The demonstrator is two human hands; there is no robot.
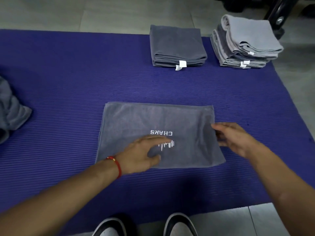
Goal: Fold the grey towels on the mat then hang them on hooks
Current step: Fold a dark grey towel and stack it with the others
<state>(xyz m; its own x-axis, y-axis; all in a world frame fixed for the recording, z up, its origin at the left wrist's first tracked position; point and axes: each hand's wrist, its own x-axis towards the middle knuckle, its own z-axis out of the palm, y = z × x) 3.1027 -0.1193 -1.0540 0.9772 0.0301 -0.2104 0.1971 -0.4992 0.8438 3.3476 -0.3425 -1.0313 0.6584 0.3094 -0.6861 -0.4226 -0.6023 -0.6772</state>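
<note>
Lying flat mid-mat (51, 82), the grey logo towel (136, 120) looks soft, light and limp. Left hand (143, 154) presses it with straight fingers; right hand (231, 138) pinches its right edge, probably the best place to lift for folding.

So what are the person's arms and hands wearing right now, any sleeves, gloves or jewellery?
Both forearms are bare, with no sleeves in view. No gloves on the left hand or right hand. The only item worn is a thin red string bracelet with a small gold bead, at the left wrist. No rings or watch can be seen.
</note>
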